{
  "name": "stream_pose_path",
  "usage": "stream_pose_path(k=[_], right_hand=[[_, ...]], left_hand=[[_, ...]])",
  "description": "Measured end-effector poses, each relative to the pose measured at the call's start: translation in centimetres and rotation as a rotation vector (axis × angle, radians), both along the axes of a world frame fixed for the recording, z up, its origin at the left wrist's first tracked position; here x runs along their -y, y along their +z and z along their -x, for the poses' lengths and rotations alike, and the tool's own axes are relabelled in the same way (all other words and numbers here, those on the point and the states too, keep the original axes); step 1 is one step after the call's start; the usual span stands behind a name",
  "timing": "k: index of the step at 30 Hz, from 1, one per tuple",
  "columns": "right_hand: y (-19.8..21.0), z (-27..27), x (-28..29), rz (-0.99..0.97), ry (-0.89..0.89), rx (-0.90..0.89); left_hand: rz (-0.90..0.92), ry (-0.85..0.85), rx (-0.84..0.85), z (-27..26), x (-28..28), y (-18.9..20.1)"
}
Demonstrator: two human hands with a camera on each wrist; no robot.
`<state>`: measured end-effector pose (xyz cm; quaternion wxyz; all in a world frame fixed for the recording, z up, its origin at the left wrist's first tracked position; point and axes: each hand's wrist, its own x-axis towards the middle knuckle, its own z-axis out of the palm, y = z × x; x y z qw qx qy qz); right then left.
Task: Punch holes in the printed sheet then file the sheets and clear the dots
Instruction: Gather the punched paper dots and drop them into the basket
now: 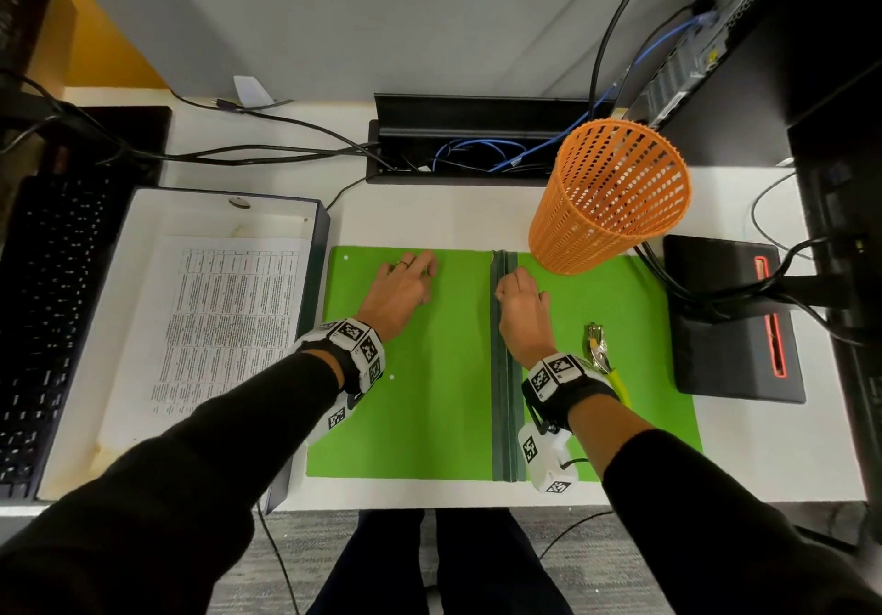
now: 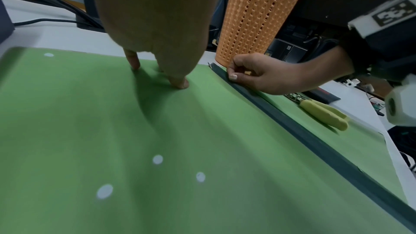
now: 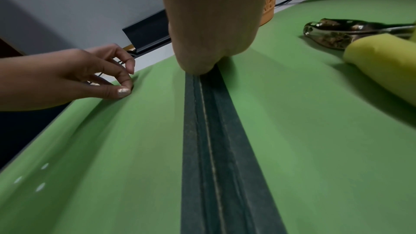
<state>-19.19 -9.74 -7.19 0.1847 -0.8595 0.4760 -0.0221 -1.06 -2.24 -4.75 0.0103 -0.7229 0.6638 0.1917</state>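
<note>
A green folder (image 1: 444, 399) lies open on the desk, its dark spine (image 1: 503, 376) running down the middle. My left hand (image 1: 405, 283) rests on the left flap and its fingertips (image 2: 180, 83) press the green card. My right hand (image 1: 522, 302) sits at the far end of the spine (image 2: 292, 124), thumb and curled fingers pinching its edge. Several white paper dots (image 2: 157, 159) lie loose on the left flap. The hole punch (image 1: 602, 352), with yellow handles and a metal head (image 3: 333, 33), lies on the right flap beside my right wrist. The printed sheet (image 1: 224, 318) lies in a box at the left.
The white box (image 1: 143, 218) stands left of the folder, with a black keyboard (image 1: 47, 318) beyond it. An orange mesh basket (image 1: 611, 199) stands on the folder's far right corner. A black device with a red slot (image 1: 735, 323) sits at the right. Cables fill an open well (image 1: 467, 156) behind.
</note>
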Motion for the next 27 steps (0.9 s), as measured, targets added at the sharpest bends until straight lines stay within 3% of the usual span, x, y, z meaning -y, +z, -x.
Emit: stream_pose_path(k=[10,27], right_hand=[[0.5,0.1,-0.1,-0.031,0.004,-0.011],[0.7,0.4,-0.3,-0.028,0.016,-0.007]], left_hand=[[0.077,0.027,-0.175,-2.2,-0.2,-0.3],[0.13,-0.06,-0.146,-1.5,-0.3,0.0]])
